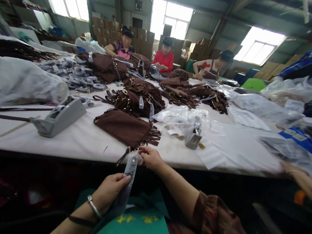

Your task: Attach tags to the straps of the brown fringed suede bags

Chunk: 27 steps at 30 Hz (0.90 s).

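Note:
A brown fringed bag (pixel 126 127) lies flat near the front edge of the white table (pixel 84 140). My right hand (pixel 150 157) pinches the small metal clasp and strap end at the bag's near corner. My left hand (pixel 111 191), with a bracelet on the wrist, holds a narrow clear plastic sleeve (pixel 128 181) that reaches up to that clasp, just off the table's edge above my green apron.
A grey tape dispenser (pixel 60 118) sits to the left. Heaps of brown fringed bags (pixel 143 98) fill the table's middle, with clear plastic bags (pixel 184 117) and blue-printed packets (pixel 300 139) to the right. Three people work at the far side; another person's arm (pixel 304 182) rests at right.

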### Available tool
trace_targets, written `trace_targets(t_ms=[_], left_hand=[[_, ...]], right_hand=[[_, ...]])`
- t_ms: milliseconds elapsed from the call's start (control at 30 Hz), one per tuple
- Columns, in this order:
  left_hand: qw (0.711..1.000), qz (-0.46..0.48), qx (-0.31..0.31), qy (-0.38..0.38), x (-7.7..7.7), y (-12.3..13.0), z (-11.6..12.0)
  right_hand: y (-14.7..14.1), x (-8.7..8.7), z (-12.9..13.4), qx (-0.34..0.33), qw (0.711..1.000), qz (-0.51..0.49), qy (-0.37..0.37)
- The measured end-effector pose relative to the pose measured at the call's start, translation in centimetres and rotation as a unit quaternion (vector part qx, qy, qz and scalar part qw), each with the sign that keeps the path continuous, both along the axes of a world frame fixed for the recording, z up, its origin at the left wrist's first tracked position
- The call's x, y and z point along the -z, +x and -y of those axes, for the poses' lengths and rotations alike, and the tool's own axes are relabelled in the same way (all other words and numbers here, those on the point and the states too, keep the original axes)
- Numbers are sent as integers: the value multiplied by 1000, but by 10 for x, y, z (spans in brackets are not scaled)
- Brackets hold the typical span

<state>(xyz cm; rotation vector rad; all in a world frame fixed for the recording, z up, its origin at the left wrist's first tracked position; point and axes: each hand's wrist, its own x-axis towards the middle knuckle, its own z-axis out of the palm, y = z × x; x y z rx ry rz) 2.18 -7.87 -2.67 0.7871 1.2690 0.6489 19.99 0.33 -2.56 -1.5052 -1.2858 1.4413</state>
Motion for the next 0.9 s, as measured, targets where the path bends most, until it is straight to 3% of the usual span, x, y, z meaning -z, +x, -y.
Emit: trace_targets(t_ms=[167,500,733,900], left_hand=[[1000,-7,-11,-1,9,-5,6],[994,74,-70,-45,12,5,-15],[989,86,-88,-79,8,8,-29],[990,81,-76,-89,10,6,-30]], right_hand=[[-13,-5,-10,-35,998,58,-6],[-6,14,-10,-23,990,127,62],[-9,3,-6,-1,997,81,10],[-5,-1,-4,14,999,-10,-31]])
